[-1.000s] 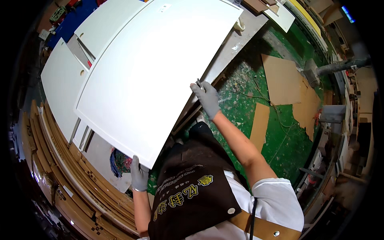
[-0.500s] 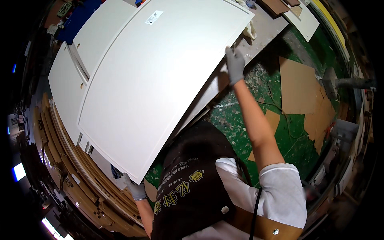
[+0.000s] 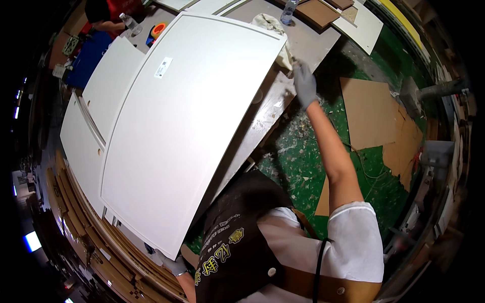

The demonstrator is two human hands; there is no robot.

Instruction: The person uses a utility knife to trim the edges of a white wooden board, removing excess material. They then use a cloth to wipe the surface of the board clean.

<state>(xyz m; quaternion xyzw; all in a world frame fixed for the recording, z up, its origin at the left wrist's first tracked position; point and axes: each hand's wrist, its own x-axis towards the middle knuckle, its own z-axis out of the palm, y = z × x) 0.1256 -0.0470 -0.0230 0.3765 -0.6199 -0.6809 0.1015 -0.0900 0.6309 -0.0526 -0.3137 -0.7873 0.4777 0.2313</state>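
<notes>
A large white panel (image 3: 187,126) with a raised rim and a small label lies slantwise across the workbench (image 3: 268,113). At its near corner my left hand (image 3: 173,263), in a grey glove, is closed on the edge, its fingers partly hidden by the board. My right hand (image 3: 305,85), also gloved, is off the panel, over the bench's right edge beside a crumpled whitish cloth (image 3: 284,49). Its fingers are drawn together; a small dark bit shows at the tips, too small to name. Other white panels (image 3: 113,76) lie to the left, partly under the large one.
A clear bottle (image 3: 288,12) and brown boards (image 3: 317,14) stand at the back of the bench. Another person's arm (image 3: 108,25) is at the far left, near a second bottle (image 3: 131,23) and an orange tape roll (image 3: 158,31). Cardboard (image 3: 369,113) lies on the green floor; stacked cartons (image 3: 96,242) line the left.
The large panel has shifted left and toward me, baring the cloth and tape roll. My right hand has come off its edge; my left hand has moved nearer with the corner.
</notes>
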